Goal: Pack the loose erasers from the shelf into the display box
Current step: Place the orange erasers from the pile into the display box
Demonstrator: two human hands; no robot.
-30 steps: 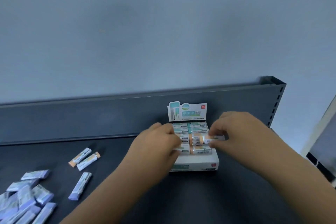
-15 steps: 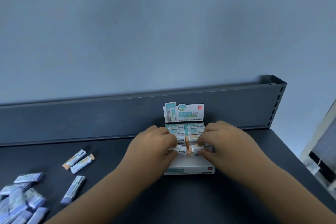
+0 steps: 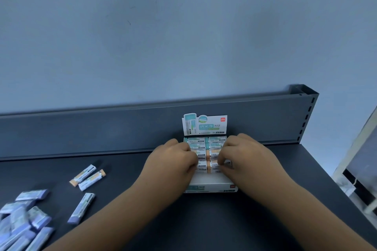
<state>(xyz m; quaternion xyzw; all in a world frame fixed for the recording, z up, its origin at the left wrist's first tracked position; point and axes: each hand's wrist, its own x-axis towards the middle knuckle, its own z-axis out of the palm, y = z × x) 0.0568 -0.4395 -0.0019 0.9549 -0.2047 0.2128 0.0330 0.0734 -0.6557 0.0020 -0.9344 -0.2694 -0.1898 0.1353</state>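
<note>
Dark metal shelf (image 3: 126, 169) — white cardboard display box (image 3: 212, 187) headed "纳米净"; my right hand (image 3: 251, 161) pinches a crosswise paper-sleeved eraser (image 3: 213, 167), left hand (image 3: 171, 161) hold unclear.

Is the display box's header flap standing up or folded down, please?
Standing up: the header flap rises behind the packed erasers in the display box.

White display box (image 3: 210, 186), header card (image 3: 205, 125) upright, holds two columns of wrapped erasers (image 3: 216, 151); loose erasers (image 3: 81, 208) lie scattered at its eight o'clock.
</note>
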